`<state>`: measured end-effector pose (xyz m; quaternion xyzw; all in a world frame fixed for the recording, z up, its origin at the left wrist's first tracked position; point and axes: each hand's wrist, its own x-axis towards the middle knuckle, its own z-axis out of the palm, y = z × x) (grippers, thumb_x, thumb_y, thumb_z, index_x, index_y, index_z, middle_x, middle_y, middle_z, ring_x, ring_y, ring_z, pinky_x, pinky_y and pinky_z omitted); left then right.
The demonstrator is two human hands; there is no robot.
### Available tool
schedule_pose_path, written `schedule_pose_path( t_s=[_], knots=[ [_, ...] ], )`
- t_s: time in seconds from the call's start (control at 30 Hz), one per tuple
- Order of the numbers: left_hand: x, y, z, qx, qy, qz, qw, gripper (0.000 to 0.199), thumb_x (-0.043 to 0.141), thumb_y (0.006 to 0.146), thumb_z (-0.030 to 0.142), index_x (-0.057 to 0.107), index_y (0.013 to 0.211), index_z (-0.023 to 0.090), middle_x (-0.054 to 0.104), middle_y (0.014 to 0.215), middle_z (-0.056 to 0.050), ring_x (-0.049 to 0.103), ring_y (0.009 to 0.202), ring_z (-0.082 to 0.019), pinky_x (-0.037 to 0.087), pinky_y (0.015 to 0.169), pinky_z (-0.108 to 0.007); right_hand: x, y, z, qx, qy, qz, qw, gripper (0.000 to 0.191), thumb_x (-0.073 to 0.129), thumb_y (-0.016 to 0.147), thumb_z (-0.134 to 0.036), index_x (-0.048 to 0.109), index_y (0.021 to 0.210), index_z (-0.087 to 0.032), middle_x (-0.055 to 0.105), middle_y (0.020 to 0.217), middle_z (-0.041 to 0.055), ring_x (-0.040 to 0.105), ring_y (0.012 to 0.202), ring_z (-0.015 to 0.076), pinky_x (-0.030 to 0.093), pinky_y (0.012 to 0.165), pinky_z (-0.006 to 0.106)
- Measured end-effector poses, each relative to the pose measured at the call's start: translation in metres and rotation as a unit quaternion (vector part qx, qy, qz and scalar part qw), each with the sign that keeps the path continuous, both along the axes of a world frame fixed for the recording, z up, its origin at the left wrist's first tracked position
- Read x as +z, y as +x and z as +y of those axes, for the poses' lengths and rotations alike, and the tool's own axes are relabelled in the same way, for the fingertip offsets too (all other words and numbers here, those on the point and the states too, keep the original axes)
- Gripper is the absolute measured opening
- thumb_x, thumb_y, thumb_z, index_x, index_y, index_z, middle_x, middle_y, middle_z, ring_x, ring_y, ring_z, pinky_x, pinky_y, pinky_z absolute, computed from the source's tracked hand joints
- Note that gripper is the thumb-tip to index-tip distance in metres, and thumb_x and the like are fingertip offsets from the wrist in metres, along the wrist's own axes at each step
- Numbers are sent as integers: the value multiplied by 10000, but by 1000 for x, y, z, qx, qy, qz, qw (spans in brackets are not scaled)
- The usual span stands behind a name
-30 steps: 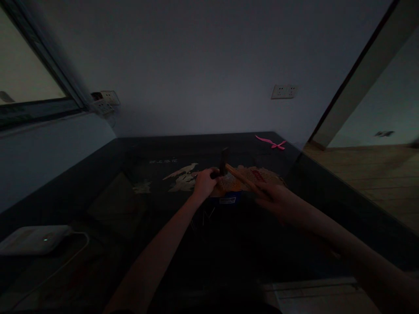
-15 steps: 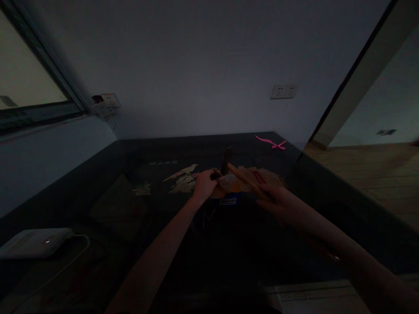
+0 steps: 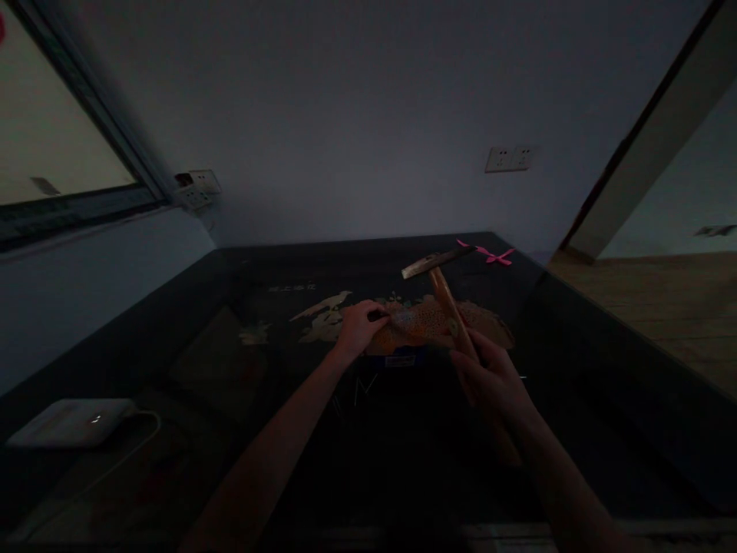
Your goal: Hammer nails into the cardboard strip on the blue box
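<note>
My right hand (image 3: 489, 369) is wrapped round the wooden handle of a hammer (image 3: 441, 288), whose metal head is raised above the dark table. At the middle, my left hand (image 3: 361, 326) pinches something small that I cannot make out, at the left end of a patterned orange and brown piece (image 3: 429, 321). Below that piece lies a blue item with a pale label (image 3: 401, 359). Several thin, nail-like pieces (image 3: 357, 390) lie on the table nearer to me. The view is dim.
The dark table (image 3: 276, 265) carries a pale bird-and-flower picture (image 3: 322, 316). A pink ribbon (image 3: 498, 257) lies at the back right, and a white device (image 3: 72, 422) with a cable at the front left. Wall sockets (image 3: 510, 159) are behind.
The hammer has risen from beside my left hand, and its head has swung up and right. My right hand has turned with it. My left hand has stayed near the same spot.
</note>
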<state>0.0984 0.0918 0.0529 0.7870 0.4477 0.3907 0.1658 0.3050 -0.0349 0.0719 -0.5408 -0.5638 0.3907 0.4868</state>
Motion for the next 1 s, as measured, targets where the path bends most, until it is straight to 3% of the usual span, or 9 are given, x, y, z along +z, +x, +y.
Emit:
schedule_pose_path(
  t_s=[0.17,0.3,0.53,0.67,0.73,0.87,0.93,1.0],
  knots=[
    [-3,-1,3,-2,20,5,1000,46,663,730,205,655,735,161,636,803,-23,592,803,-149,458,761,-279,3,8,-2,20,1,-47,999,371,549,788,-357,553,1104,-163,602,811,15,552,669,158,434,546,237],
    [-3,-2,3,10,8,15,1000,29,651,731,190,659,741,164,636,817,-22,597,805,-151,461,763,-282,7,7,-3,59,-12,-97,993,371,537,797,-330,557,1124,-157,600,746,1,538,603,149,412,494,230],
    [3,-3,2,-21,-12,35,999,100,651,724,196,659,815,157,648,861,-41,610,829,-160,477,778,-285,2,2,-4,60,-40,-80,994,366,524,806,-359,553,1118,-170,585,681,-15,514,521,136,383,418,220],
    [21,-13,-1,-63,-58,-13,996,352,672,707,218,587,1043,157,651,967,-68,624,850,-160,501,776,-291,1,5,-4,22,22,-78,996,345,555,787,-346,584,1086,-175,644,876,30,589,772,198,470,612,273],
    [37,-21,-7,-59,-37,-50,996,357,635,739,218,552,1081,155,646,986,-71,624,858,-146,501,786,-281,3,6,-4,15,33,-70,997,352,555,789,-343,583,1096,-173,638,904,38,584,778,197,466,617,274],
    [62,-41,-37,20,75,-56,995,176,561,796,232,578,958,165,647,903,-33,613,828,-124,485,782,-247,4,4,-6,7,-2,-46,999,371,544,789,-361,559,1116,-187,569,683,-9,511,548,142,387,450,228],
    [60,-52,-56,47,95,-22,994,123,548,805,240,592,901,178,644,867,-17,608,805,-124,480,762,-234,4,3,-7,6,-8,-36,999,359,549,783,-363,558,1100,-195,534,638,-25,476,503,129,364,420,221],
    [46,-61,-74,43,76,34,996,101,539,810,244,603,866,189,648,845,-9,606,783,-127,474,748,-233,4,1,-8,9,-10,-28,1000,340,558,777,-361,564,1071,-190,524,641,-26,460,486,118,360,409,218]
  ],
)
